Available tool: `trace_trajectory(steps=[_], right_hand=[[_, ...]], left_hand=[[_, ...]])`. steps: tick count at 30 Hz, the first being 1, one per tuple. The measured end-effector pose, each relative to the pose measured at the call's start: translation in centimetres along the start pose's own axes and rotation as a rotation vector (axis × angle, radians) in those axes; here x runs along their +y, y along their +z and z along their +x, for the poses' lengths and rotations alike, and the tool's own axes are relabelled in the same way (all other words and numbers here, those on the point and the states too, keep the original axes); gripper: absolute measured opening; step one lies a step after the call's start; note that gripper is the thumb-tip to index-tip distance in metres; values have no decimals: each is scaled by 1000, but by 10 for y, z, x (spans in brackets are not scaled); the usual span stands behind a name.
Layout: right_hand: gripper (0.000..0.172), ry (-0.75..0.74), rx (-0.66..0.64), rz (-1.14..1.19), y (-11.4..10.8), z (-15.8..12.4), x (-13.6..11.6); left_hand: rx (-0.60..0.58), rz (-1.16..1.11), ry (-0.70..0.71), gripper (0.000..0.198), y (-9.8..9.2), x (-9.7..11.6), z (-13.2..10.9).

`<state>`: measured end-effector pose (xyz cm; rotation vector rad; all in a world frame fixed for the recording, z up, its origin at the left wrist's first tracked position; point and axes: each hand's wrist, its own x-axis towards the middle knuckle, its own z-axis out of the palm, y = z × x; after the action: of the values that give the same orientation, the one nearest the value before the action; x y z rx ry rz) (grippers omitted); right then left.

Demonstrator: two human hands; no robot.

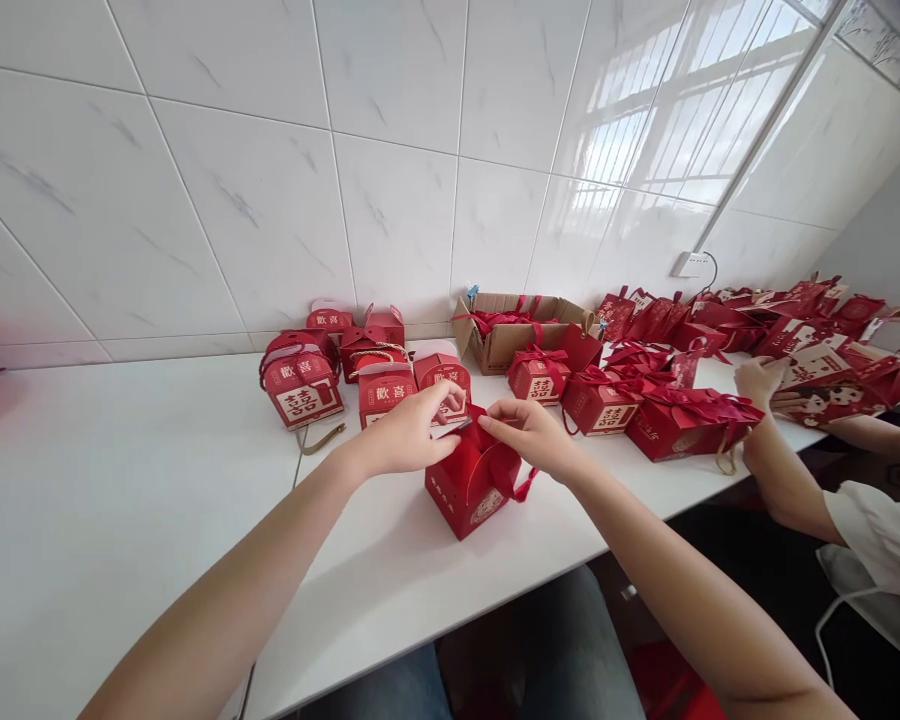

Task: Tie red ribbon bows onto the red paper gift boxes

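Observation:
A red gift box (pixel 461 492) with gold print stands upright on the white table in front of me. Its top flaps are raised, and a red ribbon (pixel 523 485) hangs at its right side. My left hand (pixel 412 428) pinches the upper left flap between thumb and fingers. From the right, my right hand (pixel 529 432) grips the top edge of the same box with thumb and forefinger. Part of the box top is hidden behind my fingers. Just behind it stands a finished-looking red box (pixel 442 372) with white lettering.
Several red boxes (pixel 300 385) stand by the tiled wall. A cardboard tray (pixel 499 345) holds red ribbons. More ribboned boxes (pixel 604 400) extend rightward to a co-worker's hand (pixel 757 385). A gold cord (pixel 324 438) lies on the white table (pixel 157 500).

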<state>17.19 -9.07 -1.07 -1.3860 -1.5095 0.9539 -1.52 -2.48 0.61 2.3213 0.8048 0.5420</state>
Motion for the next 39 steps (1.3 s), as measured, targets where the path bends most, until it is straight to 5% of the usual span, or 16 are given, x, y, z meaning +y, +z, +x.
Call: trace_trajectory(steps=[5, 10, 30, 39], right_hand=[[33, 27, -70, -16, -2, -2, 4], [31, 79, -91, 19, -2, -4, 9], [20, 149, 68, -151, 11, 9, 3], [20, 108, -28, -119, 12, 11, 5]], left_hand=[[-19, 149, -83, 35, 6, -6, 3], [0, 68, -110, 31, 8, -13, 9], [9, -48, -153, 35, 4, -11, 10], [-279, -322, -227, 54, -12, -6, 8]])
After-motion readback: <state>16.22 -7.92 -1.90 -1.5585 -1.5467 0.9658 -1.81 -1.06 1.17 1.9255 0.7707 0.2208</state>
